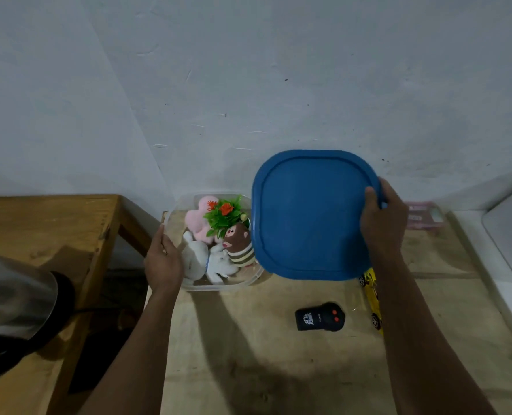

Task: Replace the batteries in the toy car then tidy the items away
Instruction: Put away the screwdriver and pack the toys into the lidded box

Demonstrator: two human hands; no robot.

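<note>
At the far left a steel kettle (12, 298) sits on a wooden side table (48, 223). Next to it, on the pale counter (248, 354), the left hand (163, 259) grips the left wall of a clear container (227, 286), steadying it. Inside lie soft toys (197, 259) and a small artificial plant (223, 215).

The blue lid (311, 214) is off and held tilted above the container's right side. The right hand (383, 217) pinches its right edge, thumb on top.

In front, a black remote control (320, 320) rests on the counter, and just right of it lies the yellow toy car (371, 298), partly hidden by the right forearm.

No batteries are in view, so whether the swap is done cannot be told. With the container open and the car and remote outside it, the tidying at least seems unfinished.
</note>
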